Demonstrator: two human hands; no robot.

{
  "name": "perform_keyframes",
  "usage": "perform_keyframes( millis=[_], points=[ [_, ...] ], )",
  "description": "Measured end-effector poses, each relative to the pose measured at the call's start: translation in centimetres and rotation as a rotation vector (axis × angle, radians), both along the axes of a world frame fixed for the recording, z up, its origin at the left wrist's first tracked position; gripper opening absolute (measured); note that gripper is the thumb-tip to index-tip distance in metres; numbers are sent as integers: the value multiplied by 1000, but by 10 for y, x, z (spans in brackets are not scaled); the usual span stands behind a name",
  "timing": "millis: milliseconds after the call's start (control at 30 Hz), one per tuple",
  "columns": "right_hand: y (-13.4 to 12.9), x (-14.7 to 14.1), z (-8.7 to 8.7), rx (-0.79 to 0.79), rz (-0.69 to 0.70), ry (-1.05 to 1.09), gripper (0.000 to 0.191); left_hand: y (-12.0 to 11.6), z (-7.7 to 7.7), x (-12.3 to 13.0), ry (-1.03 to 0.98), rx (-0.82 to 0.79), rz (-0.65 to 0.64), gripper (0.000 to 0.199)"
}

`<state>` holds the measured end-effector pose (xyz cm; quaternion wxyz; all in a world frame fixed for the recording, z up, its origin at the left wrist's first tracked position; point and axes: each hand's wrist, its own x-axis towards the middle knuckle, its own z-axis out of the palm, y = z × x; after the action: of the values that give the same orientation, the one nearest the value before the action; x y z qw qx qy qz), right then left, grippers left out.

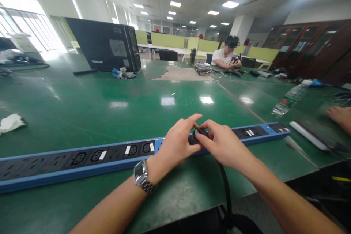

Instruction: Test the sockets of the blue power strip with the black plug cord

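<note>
A long blue power strip (115, 153) with black sockets lies across the green table, from the left edge to the right of centre. Over its middle, my right hand (223, 142) grips a black plug (199, 134) between thumb and fingers. From this plug a black cable (225, 182) runs down over the table's front edge. My left hand (178, 140), with a watch on the wrist, rests at the strip just left of the plug, its thumb and index finger apart around it. Whether the plug sits in a socket is hidden by the fingers.
A black computer case (109, 45) and gloves (123, 73) are at the back left. Crumpled tissue (11, 123) lies left. A bottle (291, 98), a dark device (311, 135) and another person's hand (340, 117) are right. Another person (226, 56) sits across the green table (90, 109).
</note>
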<state>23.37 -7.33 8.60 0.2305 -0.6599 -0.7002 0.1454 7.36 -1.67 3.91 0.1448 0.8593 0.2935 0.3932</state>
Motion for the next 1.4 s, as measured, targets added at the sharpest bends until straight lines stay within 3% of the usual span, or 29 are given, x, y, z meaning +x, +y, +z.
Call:
perform_keyframes(
  millis=[67,200,367,500,633,767,967,1100,1167,1233,1300,1400],
  points=[
    [6,9,-2,-61,15,-35,20,5,0,-12,112,-4,23,75],
    [21,21,-15,-122,-5,-129,22,13,-11,-42,306,-34,191,60],
    [24,6,-15,-114,-102,-340,26,13,-25,-51,416,-80,112,61],
    [22,-7,-11,-132,-165,-485,28,11,-25,-50,458,-82,73,62],
    [19,-16,-21,-107,-167,-553,29,10,-25,-51,454,-63,83,57],
    [16,-9,-29,-54,-136,-505,27,8,-26,-51,465,-32,104,56],
    [15,24,-19,73,-165,-313,25,7,-26,-49,495,-29,121,61],
    [15,15,-29,-38,-104,-335,36,7,-25,-47,508,-37,133,58],
    [14,4,-33,-43,-88,-321,27,7,-24,-47,515,-38,135,57],
    [13,0,-27,9,-106,-255,21,7,-24,-47,515,-36,131,57],
    [10,7,-9,125,-157,-140,23,7,-25,-47,506,-34,132,58],
    [8,44,22,263,-245,-72,31,7,-25,-48,502,-33,132,58]
  ],
)
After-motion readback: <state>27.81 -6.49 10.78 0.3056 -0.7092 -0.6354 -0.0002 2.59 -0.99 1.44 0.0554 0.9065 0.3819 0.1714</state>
